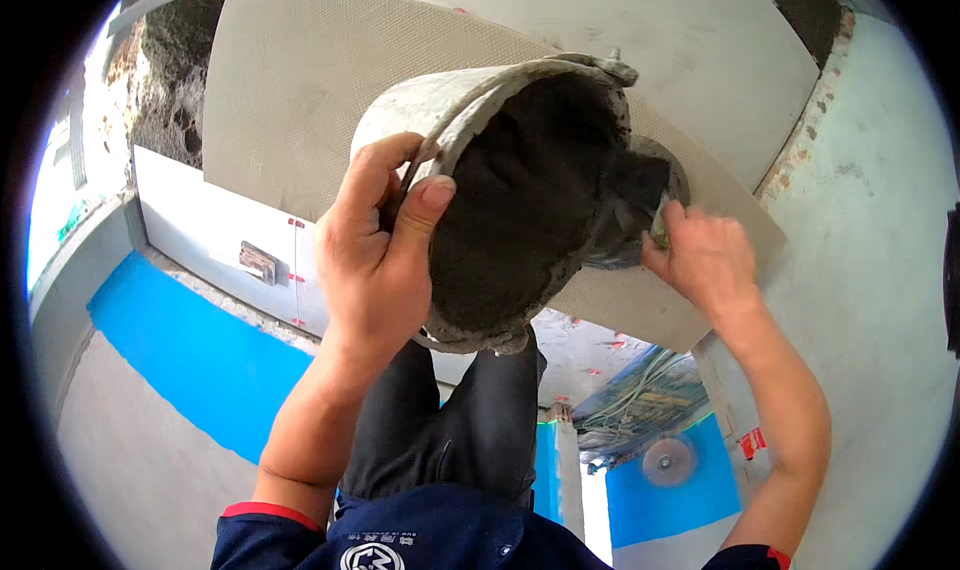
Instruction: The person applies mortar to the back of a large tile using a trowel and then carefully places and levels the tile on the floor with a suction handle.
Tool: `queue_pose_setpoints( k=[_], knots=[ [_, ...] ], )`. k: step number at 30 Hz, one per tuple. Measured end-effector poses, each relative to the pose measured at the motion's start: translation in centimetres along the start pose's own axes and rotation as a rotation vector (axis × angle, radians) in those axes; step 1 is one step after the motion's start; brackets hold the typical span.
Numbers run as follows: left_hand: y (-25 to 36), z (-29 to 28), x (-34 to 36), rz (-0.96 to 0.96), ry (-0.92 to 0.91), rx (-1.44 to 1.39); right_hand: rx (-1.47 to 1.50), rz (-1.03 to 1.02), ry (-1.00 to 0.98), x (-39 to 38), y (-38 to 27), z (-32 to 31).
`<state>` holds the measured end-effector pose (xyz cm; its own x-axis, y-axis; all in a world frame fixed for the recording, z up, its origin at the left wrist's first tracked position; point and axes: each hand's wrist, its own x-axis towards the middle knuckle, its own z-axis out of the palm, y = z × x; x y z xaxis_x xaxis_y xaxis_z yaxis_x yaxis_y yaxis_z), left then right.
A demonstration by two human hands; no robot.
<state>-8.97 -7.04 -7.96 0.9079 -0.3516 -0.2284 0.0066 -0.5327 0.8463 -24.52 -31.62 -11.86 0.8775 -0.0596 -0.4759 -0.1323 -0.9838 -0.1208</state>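
My left hand [378, 255] grips the rim of a mortar-crusted bucket [420, 105], tipped so its dark, wet inside faces me. My right hand [705, 260] is at the bucket's right edge, fingers closed on the handle of a tool [640, 185] coated in grey mortar that reaches into the bucket. Beneath the bucket lies a large grey tile [290, 100], back side up, with a fine textured grid. My dark trousers [450, 430] show below the bucket.
More large tiles [680, 40] lie behind the grey one. A trowel [262, 262] rests on a laid tile at left. Blue painted strips [200, 360] run along the floor. A round cutting disc [668, 460] and tangled wires [640, 390] lie at lower right. Rough dark mortar [165, 90] shows at upper left.
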Motion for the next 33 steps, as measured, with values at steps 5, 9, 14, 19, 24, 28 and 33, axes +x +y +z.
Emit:
queue_pose_setpoints(
  k=[5,9,14,19,24,28,33],
  knots=[
    [-0.5,-0.8,0.4,-0.015,0.007,-0.002,0.155,-0.07,-0.323,0.7,-0.7,0.7],
    [-0.9,-1.7,0.6,-0.024,0.012,0.021,0.344,-0.086,-0.453,0.4,-1.4,1.8],
    [-1.1,-2.3,1.1,0.039,-0.02,0.057,0.695,-0.065,-0.527,-2.3,-2.4,4.2],
    [-0.6,-3.3,0.2,-0.08,-0.093,0.05,0.958,0.041,-0.263,-7.1,-4.3,5.2],
    [-4.6,-7.2,0.4,-0.142,-0.122,0.071,1.091,0.328,0.029,-13.6,-5.2,5.5],
    [-10.2,-13.2,2.7,-0.254,-0.118,0.0,0.947,0.584,0.226,-17.9,-7.4,8.6],
    [-16.8,-16.7,7.0,-0.38,-0.118,-0.276,0.43,0.704,0.445,-15.2,-12.8,14.7]
  ],
)
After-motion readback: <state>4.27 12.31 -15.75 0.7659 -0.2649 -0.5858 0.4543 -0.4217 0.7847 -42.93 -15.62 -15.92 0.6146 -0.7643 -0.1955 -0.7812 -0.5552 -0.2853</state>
